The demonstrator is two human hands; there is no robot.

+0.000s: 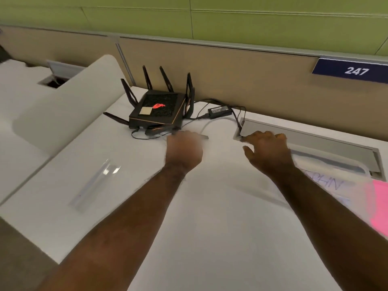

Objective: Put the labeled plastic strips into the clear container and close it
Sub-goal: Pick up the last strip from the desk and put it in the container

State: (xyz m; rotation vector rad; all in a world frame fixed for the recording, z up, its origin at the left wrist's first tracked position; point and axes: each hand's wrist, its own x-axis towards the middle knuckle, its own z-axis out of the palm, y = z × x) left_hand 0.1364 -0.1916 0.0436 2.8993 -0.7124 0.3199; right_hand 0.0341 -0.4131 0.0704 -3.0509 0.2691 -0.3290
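Note:
The frame is motion-blurred. My left hand (184,151) is curled into a fist over the white table (210,206), just in front of the router. A thin grey strip (203,136) pokes out of the fist to the right. My right hand (267,151) hovers near the cable slot with its fingers bent and thumb apart, and I see nothing in it. A long clear plastic piece (95,182) lies flat on the table to the left, apart from both hands. A clear plastic item with handwriting (329,175) lies to the right, partly hidden by my right forearm.
A black router with antennas (158,109) and its power brick (219,111) with cables sit at the back. A grey cable tray (310,139) runs along the partition on the right. Pink paper (378,206) lies at the right edge. A white curved panel (69,106) rises on the left.

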